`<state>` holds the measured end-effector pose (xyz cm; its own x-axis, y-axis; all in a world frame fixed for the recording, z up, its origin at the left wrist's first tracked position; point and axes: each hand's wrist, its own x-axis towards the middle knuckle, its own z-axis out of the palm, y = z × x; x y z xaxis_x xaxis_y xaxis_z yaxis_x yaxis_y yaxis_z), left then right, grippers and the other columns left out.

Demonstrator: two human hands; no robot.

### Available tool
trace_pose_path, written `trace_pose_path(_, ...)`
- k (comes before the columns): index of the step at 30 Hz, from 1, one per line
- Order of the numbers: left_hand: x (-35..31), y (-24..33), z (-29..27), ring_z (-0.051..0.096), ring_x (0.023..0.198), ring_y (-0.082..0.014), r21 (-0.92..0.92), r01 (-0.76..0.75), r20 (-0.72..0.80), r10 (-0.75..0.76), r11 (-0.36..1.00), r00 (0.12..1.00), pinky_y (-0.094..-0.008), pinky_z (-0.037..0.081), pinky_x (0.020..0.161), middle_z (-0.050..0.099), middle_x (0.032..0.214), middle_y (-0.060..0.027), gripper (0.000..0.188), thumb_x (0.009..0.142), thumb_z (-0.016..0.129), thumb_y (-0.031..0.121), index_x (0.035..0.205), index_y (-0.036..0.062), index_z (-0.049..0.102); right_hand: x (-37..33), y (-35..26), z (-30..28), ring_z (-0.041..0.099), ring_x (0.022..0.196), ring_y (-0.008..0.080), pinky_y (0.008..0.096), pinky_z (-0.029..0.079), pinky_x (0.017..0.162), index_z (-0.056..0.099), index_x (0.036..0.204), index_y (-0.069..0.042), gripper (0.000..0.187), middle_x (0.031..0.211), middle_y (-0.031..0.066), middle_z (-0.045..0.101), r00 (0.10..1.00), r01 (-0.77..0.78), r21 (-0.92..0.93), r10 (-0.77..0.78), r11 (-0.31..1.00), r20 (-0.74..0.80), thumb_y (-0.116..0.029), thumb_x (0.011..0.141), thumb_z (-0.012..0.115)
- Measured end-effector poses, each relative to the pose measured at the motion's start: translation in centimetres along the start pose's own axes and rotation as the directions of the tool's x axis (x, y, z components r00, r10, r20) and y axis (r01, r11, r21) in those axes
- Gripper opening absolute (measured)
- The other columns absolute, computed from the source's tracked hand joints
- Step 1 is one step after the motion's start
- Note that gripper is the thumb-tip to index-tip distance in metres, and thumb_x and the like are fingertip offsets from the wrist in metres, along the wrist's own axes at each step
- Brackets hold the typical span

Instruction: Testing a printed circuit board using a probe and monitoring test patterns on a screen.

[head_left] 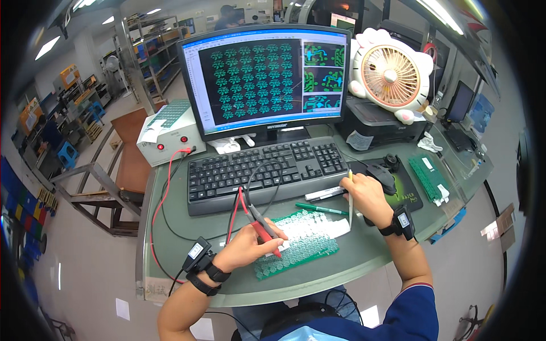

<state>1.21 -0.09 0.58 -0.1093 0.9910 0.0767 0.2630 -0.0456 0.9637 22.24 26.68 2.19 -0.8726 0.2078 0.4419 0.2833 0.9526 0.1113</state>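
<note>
Green circuit panel (pixel 307 250) lies flat near the desk's front edge, between the two hands, its upper left partly covered by the left hand (pixel 250 245). That hand grips red and black probes (pixel 263 232), their tips pointing down at the panel; whether they touch it, I cannot tell. The right hand (pixel 367 196) pinches a pale yellow stick (pixel 350 204) upright, its lower end beside a white slip (pixel 339 228) at the panel's right end. Just behind the panel lie a green pen (pixel 321 208) and white-barrelled markers (pixel 325 194). Probe cables loop over the black keyboard (pixel 261 172), crossing its keys. Right of it, a mouse (pixel 382 178) sits on a dark mouse pad (pixel 405 190) with green lettering; further right are green boards (pixel 424 173) bearing white labels. Beyond stand a monitor (pixel 256 85) showing rows of teal patterns and lettered on its lower frame, a grey box (pixel 173 141) at left with red terminals, and a white fan (pixel 391 74) above a black printer (pixel 375 120) with a pale sticker. Writing marks the desk's left front corner.
</note>
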Motion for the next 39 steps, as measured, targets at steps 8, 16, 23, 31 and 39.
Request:
trace_pose_path(8,-0.2,-0.1,0.1,0.063,0.097,-0.0185,-0.026,-0.004,-0.012,0.004,1.0,1.0,-0.0328,0.049,0.088,0.065,0.101,-0.0081,0.021,0.09,0.065,0.017,0.102,0.001,0.068,0.1,1.6,-1.8,0.064,0.08,0.0287,0.039,0.05,0.069,0.06,0.094,-0.009,0.027,0.083,0.0097,0.063,1.0,0.012,0.195,-0.013,0.981,0.002,-0.007,0.071,0.072)
trace_pose_path(16,-0.1,-0.3,0.0,0.06,0.099,-0.0175,-0.099,0.065,-0.001,-0.065,0.993,0.998,-0.0315,0.048,0.088,0.059,0.105,-0.0064,0.021,0.09,0.067,0.02,0.104,0.0038,0.071,1.8,-5.3,-3.7,0.069,0.075,0.0152,0.0253,0.057,0.066,0.052,0.102,-0.002,0.026,0.09,0.007,0.062,0.905,-0.413,0.91,0.102,-0.027,0.414,-0.004,0.085,0.072)
trace_pose_path(23,-0.1,0.5,0.4,0.058,0.111,-0.0197,-0.178,0.062,-0.029,-0.068,0.982,0.997,-0.0335,0.048,0.094,0.053,0.131,-0.0115,0.019,0.089,0.066,0.013,0.103,0.0012,0.072,3.2,-9.7,0.5,0.067,0.067,0.012,0.0259,0.052,0.057,0.055,0.087,-0.001,0.025,0.076,0.0061,0.061,0.96,-0.275,0.942,0.105,0.19,0.259,-0.016,0.087,0.075)
trace_pose_path(31,0.1,-0.4,0.1,0.06,0.105,-0.0208,-0.108,0.021,-0.022,-0.024,0.994,0.999,-0.0344,0.048,0.094,0.06,0.122,-0.0123,0.017,0.089,0.066,0.012,0.101,0.0014,0.072,3.4,-10.1,1.4,0.058,0.063,0.0076,0.0225,0.047,0.055,0.056,0.089,-0.003,0.028,0.076,0.0042,0.062,0.903,-0.426,0.887,0.016,0.18,0.43,-0.021,0.087,0.077)
trace_pose_path(39,0.3,-1.0,-0.1,0.06,0.106,-0.0205,-0.181,0.089,0.011,-0.088,0.979,0.996,-0.0314,0.047,0.092,0.061,0.117,-0.0116,0.019,0.089,0.067,0.015,0.101,0.002,0.073,3.5,-8.6,0.9,0.06,0.068,0.0071,0.0217,0.046,0.059,0.057,0.095,-0.002,0.02,0.075,0.0028,0.062,0.952,-0.303,0.948,-0.011,0.095,0.305,-0.016,0.09,0.071)
